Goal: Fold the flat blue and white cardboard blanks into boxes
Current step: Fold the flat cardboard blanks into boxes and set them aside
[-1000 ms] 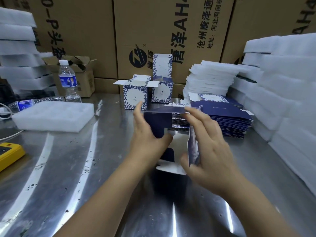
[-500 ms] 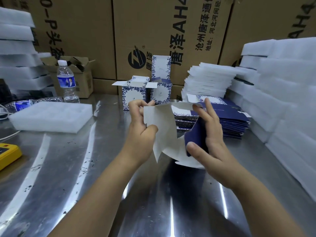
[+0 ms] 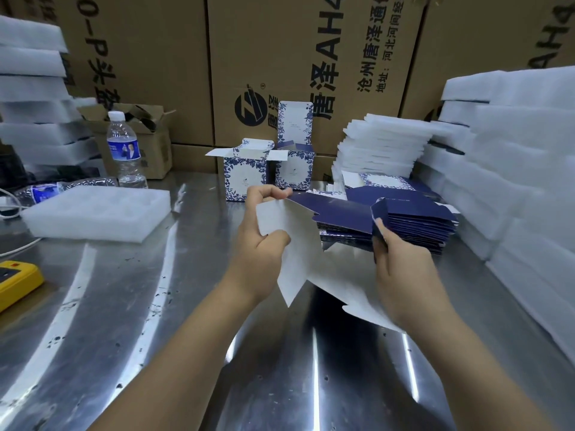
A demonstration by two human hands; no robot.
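A partly folded cardboard blank (image 3: 311, 262) was held above the steel bench (image 3: 124, 306), its long axis stretched from upper left to lower right, its white inner face turned to the camera. Its left flap was pinched by the left grip (image 3: 264, 241); its blue right end was clasped by the right grip (image 3: 401, 275). Behind, two folded boxes (image 3: 244, 178) were stood with lids open, contents unseen, beside a stack of flat blanks (image 3: 420, 219).

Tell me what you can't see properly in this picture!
Head view:
Fingers of the right hand: hidden behind the navy flap of the blank.
Yellow device: cut off by the left edge.
Print on the folded boxes: too small to read.
Lying bottle: partly hidden behind the foam tray.
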